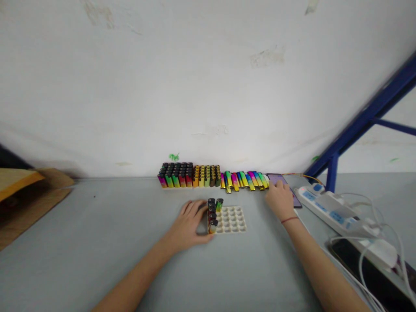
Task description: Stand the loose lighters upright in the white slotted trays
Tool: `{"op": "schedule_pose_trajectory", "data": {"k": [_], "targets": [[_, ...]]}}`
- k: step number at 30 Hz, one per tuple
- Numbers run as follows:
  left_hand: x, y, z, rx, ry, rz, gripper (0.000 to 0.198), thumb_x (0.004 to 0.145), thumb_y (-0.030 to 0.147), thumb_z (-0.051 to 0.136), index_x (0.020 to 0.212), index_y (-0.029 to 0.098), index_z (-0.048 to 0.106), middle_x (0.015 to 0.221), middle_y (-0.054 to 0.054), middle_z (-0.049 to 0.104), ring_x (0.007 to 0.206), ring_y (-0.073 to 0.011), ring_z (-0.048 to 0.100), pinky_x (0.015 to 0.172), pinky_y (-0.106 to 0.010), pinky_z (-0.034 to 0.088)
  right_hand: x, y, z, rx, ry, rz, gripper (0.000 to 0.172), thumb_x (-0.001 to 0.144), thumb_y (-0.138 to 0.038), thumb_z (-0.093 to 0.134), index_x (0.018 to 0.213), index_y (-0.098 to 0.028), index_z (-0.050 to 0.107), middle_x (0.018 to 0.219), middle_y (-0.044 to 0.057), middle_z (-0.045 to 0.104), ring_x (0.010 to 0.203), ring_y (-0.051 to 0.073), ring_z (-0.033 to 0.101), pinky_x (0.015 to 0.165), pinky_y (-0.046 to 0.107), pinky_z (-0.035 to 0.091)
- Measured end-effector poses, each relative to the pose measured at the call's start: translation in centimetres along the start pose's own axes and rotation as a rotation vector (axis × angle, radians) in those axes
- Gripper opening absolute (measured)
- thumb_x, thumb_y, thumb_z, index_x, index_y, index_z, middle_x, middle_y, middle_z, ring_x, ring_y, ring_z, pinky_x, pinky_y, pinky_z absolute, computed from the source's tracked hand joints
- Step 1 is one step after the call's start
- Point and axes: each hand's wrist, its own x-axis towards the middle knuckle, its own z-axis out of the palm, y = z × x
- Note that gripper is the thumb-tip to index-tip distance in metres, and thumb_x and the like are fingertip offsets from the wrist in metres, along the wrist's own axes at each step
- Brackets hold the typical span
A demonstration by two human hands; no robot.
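Left hand (188, 225): palm down, fingers curled against a short column of upright black-capped disposable lighters (212, 215) along the left edge of a cream moulded tray with rows of round cells (231, 221). Hand closed around the lighters, not clenched; cannot tell if it grips one or only steadies them. Remaining tray cells look unfilled. Tray sits on a grey counter (97, 264), between the hands.

Right hand (278, 200): reaching far side, a red cord bracelet (290, 220) at the wrist, fingertips at the end of a long row of rainbow-gradient disposable lighters (208, 177). Nothing visibly held; fingers partly hidden, so grip cannot be told. Hand overlaps a phone with a purple screen (276, 179).

Row runs along the foot of a white plaster wall (208, 78): left part packed upright, right part leaning.

Handling, judged: light, stiff, glossy bodies, likely slippery, tipping easily when upright. Best held by the body between thumb and fingers, clear of the cap.

Also present: white power strip with blue panels (328, 210), white cables (364, 264), black flat device (364, 273), blue metal frame (367, 112), flattened brown cardboard (32, 203).
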Motion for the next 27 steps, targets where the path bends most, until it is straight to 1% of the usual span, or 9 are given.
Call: {"op": "schedule_pose_trajectory", "data": {"k": [4,10,12,16,19,20,23,25,27], "targets": [[0.0,-0.1,0.0,0.006,0.000,0.006,0.069,0.073,0.052,0.070,0.128,0.015,0.052,0.132,-0.018,0.052,0.123,-0.0350,0.047,0.109,-0.053,0.033,-1.4,0.6,0.7,-0.103,-0.021,-0.002,0.029,0.089,-0.011,0.045,0.103,-0.004,0.069,0.099,0.022,0.063,0.093,0.032,0.059,0.072,0.035,0.042],[0.0,-0.2,0.0,0.033,-0.002,0.015,0.070,0.073,0.051,0.070,0.129,0.014,0.050,0.132,-0.018,0.053,0.123,-0.0350,0.048,0.108,-0.052,0.034,-6.2,1.0,-1.2,-0.052,-0.075,-0.029,0.031,0.097,-0.034,0.047,0.092,-0.012,0.069,0.095,0.016,0.067,0.088,0.028,0.063,0.070,0.033,0.042],[0.0,-0.2,0.0,0.040,0.000,0.019,0.070,0.074,0.052,0.070,0.130,0.014,0.050,0.132,-0.018,0.052,0.123,-0.0350,0.048,0.108,-0.052,0.033,-7.4,1.2,-1.4,-0.015,-0.128,-0.023,0.027,0.097,-0.031,0.047,0.092,-0.013,0.066,0.091,0.015,0.068,0.084,0.026,0.065,0.068,0.032,0.042],[0.0,-0.2,0.1,0.042,0.003,0.014,0.070,0.074,0.053,0.069,0.130,0.015,0.050,0.132,-0.017,0.053,0.122,-0.0347,0.048,0.108,-0.052,0.034,-7.6,1.5,-0.9,0.127,-0.157,0.007,0.017,0.088,-0.010,0.050,0.101,-0.009,0.061,0.089,0.016,0.067,0.083,0.026,0.065,0.072,0.033,0.044],[0.0,-0.2,0.1,0.047,-0.002,0.012,0.070,0.074,0.053,0.069,0.130,0.014,0.051,0.133,-0.018,0.052,0.123,-0.0351,0.048,0.108,-0.052,0.034,-6.4,1.1,-0.6,0.450,-0.143,-0.032,0.010,0.083,-0.010,0.050,0.087,-0.014,0.059,0.086,0.014,0.065,0.080,0.023,0.063,0.073,0.033,0.045],[0.0,-0.2,0.1,0.046,-0.002,0.012,0.070,0.074,0.053,0.069,0.130,0.014,0.051,0.133,-0.018,0.052,0.123,-0.0351,0.047,0.108,-0.052,0.034,-6.0,0.8,-0.6,0.629,-0.163,-0.051,0.006,0.084,-0.015,0.050,0.082,-0.017,0.056,0.082,0.011,0.063,0.075,0.021,0.061,0.070,0.032,0.046],[0.0,-0.2,0.0,0.035,-0.004,0.005,0.070,0.074,0.053,0.069,0.130,0.015,0.051,0.134,-0.017,0.052,0.123,-0.0353,0.047,0.108,-0.052,0.034,-4.8,-1.1,-0.8,1.257,-0.272,-0.043,0.017,0.086,-0.038,0.050,0.081,-0.022,0.048,0.067,-0.001,0.055,0.056,0.014,0.053,0.055,0.026,0.044],[0.0,-0.2,0.0,0.028,-0.005,0.003,0.071,0.073,0.053,0.070,0.130,0.015,0.052,0.133,-0.017,0.052,0.123,-0.0354,0.047,0.107,-0.052,0.034,-4.0,-2.7,-0.9,1.555,-0.347,0.075,0.027,0.082,-0.049,0.053,0.079,-0.023,0.046,0.057,-0.007,0.045,0.044,0.010,0.041,0.044,0.022,0.037],[0.0,-0.2,0.0,0.024,-0.005,0.006,0.071,0.073,0.053,0.070,0.129,0.015,0.052,0.133,-0.017,0.052,0.123,-0.0351,0.047,0.108,-0.052,0.034,-3.3,-4.2,-0.8,1.684,-0.426,0.254,0.037,0.081,-0.057,0.050,0.067,-0.023,0.043,0.048,-0.010,0.032,0.036,0.007,0.026,0.036,0.020,0.025]]}}
